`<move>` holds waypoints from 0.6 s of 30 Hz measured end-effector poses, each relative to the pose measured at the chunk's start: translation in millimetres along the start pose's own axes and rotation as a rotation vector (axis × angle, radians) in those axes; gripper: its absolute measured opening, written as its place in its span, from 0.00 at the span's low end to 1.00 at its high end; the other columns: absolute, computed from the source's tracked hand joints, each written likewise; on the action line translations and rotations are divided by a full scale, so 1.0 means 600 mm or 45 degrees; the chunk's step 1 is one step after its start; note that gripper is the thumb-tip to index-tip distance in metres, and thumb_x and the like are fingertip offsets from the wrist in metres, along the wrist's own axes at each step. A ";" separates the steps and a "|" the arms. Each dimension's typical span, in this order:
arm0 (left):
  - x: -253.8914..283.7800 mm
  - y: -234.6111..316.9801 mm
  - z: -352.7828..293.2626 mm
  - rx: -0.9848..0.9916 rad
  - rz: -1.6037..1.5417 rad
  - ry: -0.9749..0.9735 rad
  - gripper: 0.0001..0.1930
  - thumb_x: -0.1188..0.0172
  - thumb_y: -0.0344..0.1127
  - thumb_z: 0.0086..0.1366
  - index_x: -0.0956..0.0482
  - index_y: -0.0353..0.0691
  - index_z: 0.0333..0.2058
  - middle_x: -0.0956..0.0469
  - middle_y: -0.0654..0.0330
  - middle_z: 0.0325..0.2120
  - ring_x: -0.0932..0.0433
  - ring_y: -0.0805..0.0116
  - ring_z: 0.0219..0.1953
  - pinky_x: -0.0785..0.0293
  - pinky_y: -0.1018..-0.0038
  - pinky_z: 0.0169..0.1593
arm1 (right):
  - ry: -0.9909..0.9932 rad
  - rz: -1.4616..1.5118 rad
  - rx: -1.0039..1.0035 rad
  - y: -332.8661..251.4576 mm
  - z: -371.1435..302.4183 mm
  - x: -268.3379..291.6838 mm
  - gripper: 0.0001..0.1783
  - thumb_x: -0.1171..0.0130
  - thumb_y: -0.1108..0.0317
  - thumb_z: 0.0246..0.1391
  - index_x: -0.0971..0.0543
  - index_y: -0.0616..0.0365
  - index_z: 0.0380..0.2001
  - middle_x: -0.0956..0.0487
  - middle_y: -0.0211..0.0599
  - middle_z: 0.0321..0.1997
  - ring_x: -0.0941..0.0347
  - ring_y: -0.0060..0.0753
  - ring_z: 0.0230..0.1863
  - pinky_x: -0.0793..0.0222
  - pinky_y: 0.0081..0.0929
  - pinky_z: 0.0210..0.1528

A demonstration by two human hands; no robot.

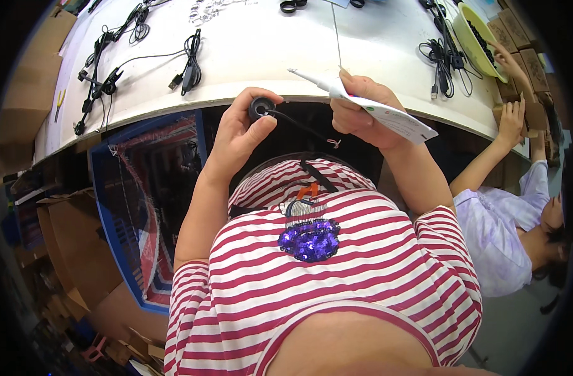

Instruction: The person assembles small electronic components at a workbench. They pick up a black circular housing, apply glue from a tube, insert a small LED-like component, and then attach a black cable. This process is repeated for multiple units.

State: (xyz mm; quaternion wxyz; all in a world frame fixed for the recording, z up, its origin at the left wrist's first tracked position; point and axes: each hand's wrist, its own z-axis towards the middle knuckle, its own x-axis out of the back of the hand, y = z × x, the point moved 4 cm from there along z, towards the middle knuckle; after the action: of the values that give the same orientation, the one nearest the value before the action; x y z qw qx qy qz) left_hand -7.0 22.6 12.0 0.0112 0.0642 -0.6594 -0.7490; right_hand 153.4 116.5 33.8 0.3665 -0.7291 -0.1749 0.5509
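My left hand [234, 134] is closed around a small round black part [258, 111] with a hole in its middle, held just in front of the table's near edge. A thin black cable [302, 127] runs off from that part to the right and down over the dark gap below. In my right hand [369, 108] is a white squeeze tube [399, 120], flat at its lower right end. Its long narrow nozzle points up and left over the white table [268, 66], apart from the round part.
Bundled black cables [191, 67] lie on the table at the left, and more cables [446, 66] at the right. Beyond them is a yellow basin [469, 39] of small black parts, with a co-worker's hand [503, 57] at it. A blue crate [111, 213] stands below left.
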 end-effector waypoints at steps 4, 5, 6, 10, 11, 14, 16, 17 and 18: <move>0.009 -0.001 0.001 0.104 0.111 0.037 0.16 0.42 0.45 0.52 0.29 0.37 0.29 0.33 0.69 0.24 0.38 0.82 0.27 0.43 0.86 0.33 | -0.071 0.075 -0.116 0.015 0.001 -0.013 0.23 0.67 0.56 0.63 0.36 0.52 0.15 0.41 0.22 0.07 0.55 0.14 0.09 0.53 0.17 0.16; 0.011 0.000 0.000 0.167 0.169 0.048 0.15 0.43 0.44 0.51 0.29 0.37 0.28 0.33 0.68 0.24 0.38 0.80 0.28 0.43 0.85 0.35 | -0.075 0.123 -0.125 0.018 0.002 -0.016 0.22 0.65 0.56 0.62 0.34 0.54 0.17 0.41 0.22 0.07 0.55 0.14 0.08 0.54 0.16 0.15; 0.005 0.006 0.002 0.152 0.151 0.100 0.10 0.43 0.38 0.49 0.31 0.37 0.23 0.34 0.68 0.22 0.39 0.81 0.27 0.44 0.85 0.34 | -0.079 0.172 -0.134 0.021 0.003 -0.020 0.20 0.62 0.57 0.62 0.32 0.57 0.20 0.41 0.23 0.07 0.55 0.13 0.08 0.55 0.15 0.14; 0.009 0.009 0.000 0.132 0.127 0.123 0.07 0.39 0.32 0.50 0.25 0.36 0.25 0.30 0.69 0.20 0.35 0.85 0.24 0.41 0.87 0.29 | -0.097 0.179 -0.139 0.025 0.007 -0.018 0.18 0.56 0.59 0.60 0.28 0.61 0.24 0.36 0.25 0.10 0.47 0.11 0.10 0.51 0.12 0.14; 0.008 0.010 -0.002 0.115 0.110 0.150 0.07 0.39 0.32 0.50 0.24 0.36 0.27 0.28 0.68 0.22 0.33 0.84 0.26 0.39 0.86 0.31 | 0.048 -0.069 -0.068 0.022 0.007 -0.018 0.17 0.54 0.59 0.59 0.27 0.61 0.24 0.34 0.25 0.12 0.45 0.11 0.12 0.49 0.11 0.16; -0.001 0.013 -0.005 0.139 -0.050 0.124 0.10 0.38 0.31 0.50 0.22 0.34 0.31 0.25 0.65 0.26 0.29 0.81 0.30 0.34 0.85 0.36 | 0.280 -0.774 0.187 0.012 0.002 -0.024 0.15 0.48 0.60 0.55 0.23 0.61 0.25 0.27 0.25 0.21 0.36 0.10 0.21 0.42 0.11 0.21; -0.013 0.013 -0.009 0.244 -0.126 0.060 0.17 0.39 0.33 0.47 0.24 0.30 0.36 0.25 0.61 0.29 0.29 0.76 0.34 0.35 0.79 0.43 | 0.331 -1.244 0.408 0.020 0.006 -0.028 0.15 0.48 0.60 0.54 0.24 0.61 0.23 0.29 0.28 0.17 0.37 0.15 0.18 0.41 0.16 0.20; -0.017 0.015 -0.011 0.279 -0.143 0.077 0.16 0.38 0.32 0.47 0.24 0.29 0.36 0.25 0.61 0.30 0.29 0.77 0.34 0.35 0.81 0.42 | 0.340 -1.435 0.455 0.023 0.008 -0.031 0.15 0.48 0.60 0.54 0.24 0.61 0.23 0.29 0.30 0.16 0.36 0.17 0.17 0.40 0.17 0.19; -0.019 0.011 -0.010 0.260 -0.165 0.098 0.14 0.38 0.30 0.48 0.23 0.30 0.34 0.24 0.62 0.28 0.28 0.79 0.31 0.33 0.83 0.39 | 0.331 -1.442 0.564 0.027 0.008 -0.036 0.15 0.47 0.60 0.53 0.25 0.60 0.22 0.30 0.34 0.15 0.34 0.23 0.16 0.39 0.20 0.18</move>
State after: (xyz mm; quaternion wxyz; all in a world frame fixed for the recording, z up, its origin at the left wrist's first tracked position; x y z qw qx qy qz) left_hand 4.4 17.2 18.8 -0.0187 0.1362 -0.7257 -0.6741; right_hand 139.3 93.4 36.0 0.7627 -0.4910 -0.3699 0.2009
